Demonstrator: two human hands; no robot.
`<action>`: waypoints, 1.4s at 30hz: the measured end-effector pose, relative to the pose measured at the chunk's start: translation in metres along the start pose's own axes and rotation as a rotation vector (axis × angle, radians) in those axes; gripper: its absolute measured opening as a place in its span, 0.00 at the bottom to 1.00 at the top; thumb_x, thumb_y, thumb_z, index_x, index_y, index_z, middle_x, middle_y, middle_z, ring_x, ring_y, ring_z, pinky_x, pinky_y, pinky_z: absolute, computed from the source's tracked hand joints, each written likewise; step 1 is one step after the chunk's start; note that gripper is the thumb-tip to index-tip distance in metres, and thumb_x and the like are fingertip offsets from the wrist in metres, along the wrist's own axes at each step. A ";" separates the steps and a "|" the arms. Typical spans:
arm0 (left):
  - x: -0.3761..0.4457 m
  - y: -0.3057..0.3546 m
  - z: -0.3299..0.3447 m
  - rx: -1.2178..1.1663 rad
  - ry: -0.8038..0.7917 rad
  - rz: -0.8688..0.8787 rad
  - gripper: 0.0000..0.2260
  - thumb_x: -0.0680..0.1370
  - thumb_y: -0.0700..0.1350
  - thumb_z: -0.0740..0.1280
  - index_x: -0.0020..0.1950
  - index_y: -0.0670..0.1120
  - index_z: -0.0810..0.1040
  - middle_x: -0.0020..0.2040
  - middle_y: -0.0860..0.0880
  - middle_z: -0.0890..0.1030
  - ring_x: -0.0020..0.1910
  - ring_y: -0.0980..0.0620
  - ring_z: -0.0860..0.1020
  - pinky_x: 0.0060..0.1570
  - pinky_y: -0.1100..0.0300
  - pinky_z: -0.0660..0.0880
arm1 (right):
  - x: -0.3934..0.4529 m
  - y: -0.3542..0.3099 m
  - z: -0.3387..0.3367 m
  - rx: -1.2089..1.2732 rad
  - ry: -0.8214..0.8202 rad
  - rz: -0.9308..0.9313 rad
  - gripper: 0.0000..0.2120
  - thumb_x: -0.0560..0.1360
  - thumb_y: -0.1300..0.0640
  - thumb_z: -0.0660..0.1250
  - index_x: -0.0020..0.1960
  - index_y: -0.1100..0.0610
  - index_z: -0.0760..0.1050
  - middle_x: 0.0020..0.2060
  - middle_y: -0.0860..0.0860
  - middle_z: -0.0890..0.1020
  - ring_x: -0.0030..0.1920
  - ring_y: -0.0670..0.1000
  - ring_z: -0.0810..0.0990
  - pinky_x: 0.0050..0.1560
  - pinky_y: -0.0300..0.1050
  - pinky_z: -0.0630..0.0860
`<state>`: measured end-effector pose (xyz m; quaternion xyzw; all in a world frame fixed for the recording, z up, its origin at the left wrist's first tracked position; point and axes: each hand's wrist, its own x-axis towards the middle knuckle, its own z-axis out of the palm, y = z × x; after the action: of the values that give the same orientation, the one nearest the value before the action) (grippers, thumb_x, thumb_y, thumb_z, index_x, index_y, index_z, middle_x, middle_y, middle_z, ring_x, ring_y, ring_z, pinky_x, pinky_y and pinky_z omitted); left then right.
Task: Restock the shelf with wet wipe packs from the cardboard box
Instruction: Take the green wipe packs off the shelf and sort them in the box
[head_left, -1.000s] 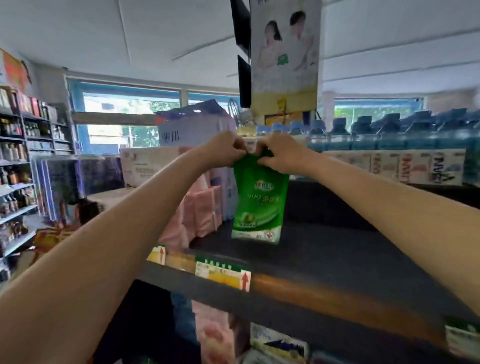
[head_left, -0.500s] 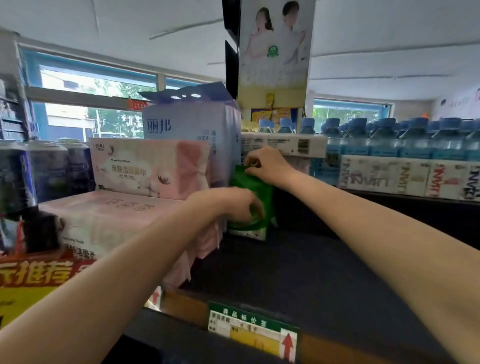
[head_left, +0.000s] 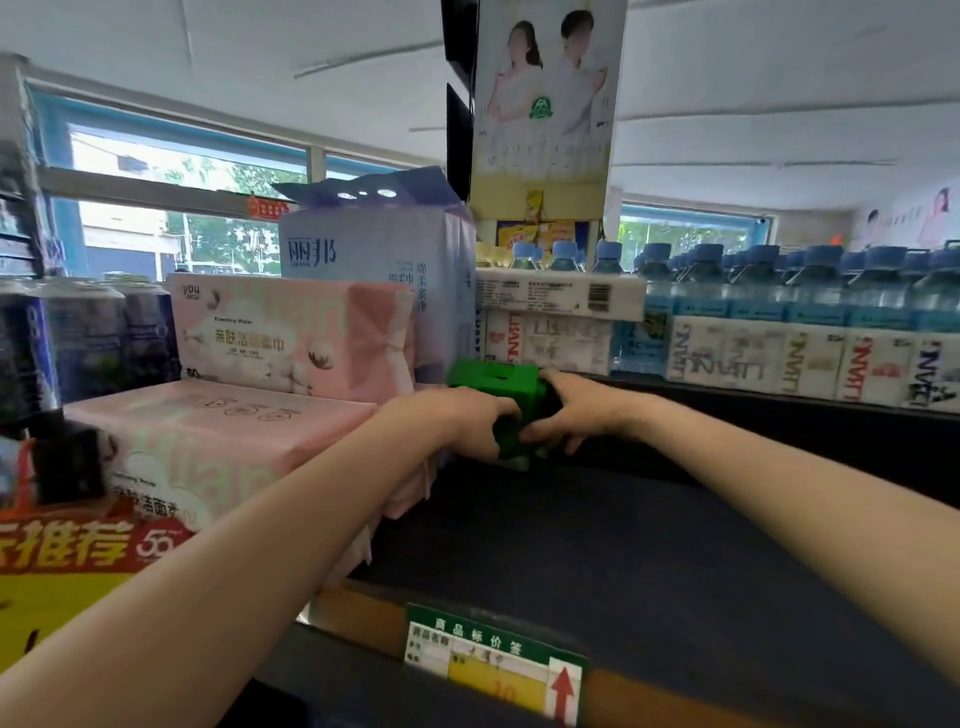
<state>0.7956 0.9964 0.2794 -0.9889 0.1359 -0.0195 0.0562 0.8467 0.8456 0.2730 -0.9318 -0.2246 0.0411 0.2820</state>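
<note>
1. A shop aisle with windows behind; a dark shelf runs across the view.
2. Both hands meet on a green wet wipe pack at the back of the shelf: the left hand curls round its left side, the right hand pinches its right side.
3. The pack stands just beside stacked pink tissue packs on its left.
4. Behind it sit bottled water cases.
5. A green price tag sits on the shelf's front edge.

One green wipe pack; two pink tissue packs; two hands.
</note>
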 end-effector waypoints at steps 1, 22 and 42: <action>0.000 0.000 0.000 -0.003 0.038 -0.002 0.23 0.78 0.47 0.60 0.73 0.54 0.59 0.66 0.45 0.71 0.63 0.45 0.71 0.61 0.54 0.67 | 0.004 0.000 0.005 0.041 0.110 -0.032 0.33 0.71 0.58 0.72 0.70 0.55 0.60 0.54 0.51 0.73 0.44 0.50 0.79 0.35 0.40 0.78; 0.016 0.009 0.013 0.201 0.021 -0.140 0.16 0.79 0.47 0.60 0.66 0.47 0.73 0.64 0.44 0.75 0.61 0.43 0.76 0.56 0.53 0.72 | 0.020 0.003 -0.008 0.307 0.281 0.050 0.16 0.72 0.66 0.68 0.54 0.57 0.64 0.49 0.55 0.73 0.51 0.55 0.76 0.40 0.43 0.77; -0.117 0.284 -0.007 -0.428 0.493 1.000 0.13 0.76 0.45 0.61 0.58 0.47 0.78 0.55 0.44 0.80 0.54 0.41 0.78 0.49 0.51 0.75 | -0.396 0.020 -0.021 0.006 0.814 0.589 0.04 0.78 0.63 0.61 0.49 0.57 0.74 0.40 0.54 0.81 0.35 0.49 0.81 0.37 0.39 0.79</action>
<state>0.6069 0.7555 0.2506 -0.7608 0.5948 -0.1917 -0.1753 0.5047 0.6451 0.2597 -0.8953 0.1762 -0.2475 0.3257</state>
